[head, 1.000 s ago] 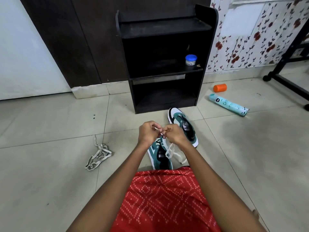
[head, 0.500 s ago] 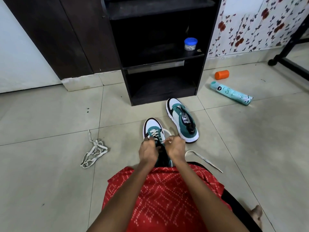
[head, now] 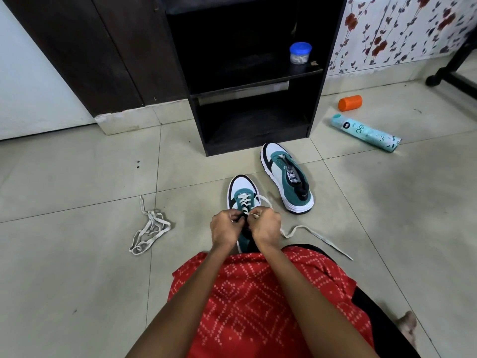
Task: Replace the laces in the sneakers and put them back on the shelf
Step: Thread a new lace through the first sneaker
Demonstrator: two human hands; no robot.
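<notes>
A green-and-white sneaker (head: pixel 242 188) stands on the floor tiles right in front of my lap, partly laced with a white lace (head: pixel 313 235) whose free end trails off to the right. My left hand (head: pixel 225 228) and my right hand (head: pixel 265 226) sit side by side over its tongue, both pinching the lace. The shoe's heel is hidden under my hands. A second matching sneaker (head: pixel 287 177) without a lace lies further right, near the black shelf (head: pixel 317 99). A loose white lace (head: pixel 149 229) is bunched on the floor to the left.
A small blue-lidded jar (head: pixel 300 53) stands on the shelf's middle board. An orange cap (head: pixel 350 102) and a teal spray can (head: pixel 366 133) lie on the floor at the right. A black stand leg (head: pixel 451 78) is at far right. My red-clad lap fills the bottom.
My hands have come down from mid-air onto the near sneaker. The view has tilted down and moved closer. The lace's free end now lies stretched out on the floor to the right.
</notes>
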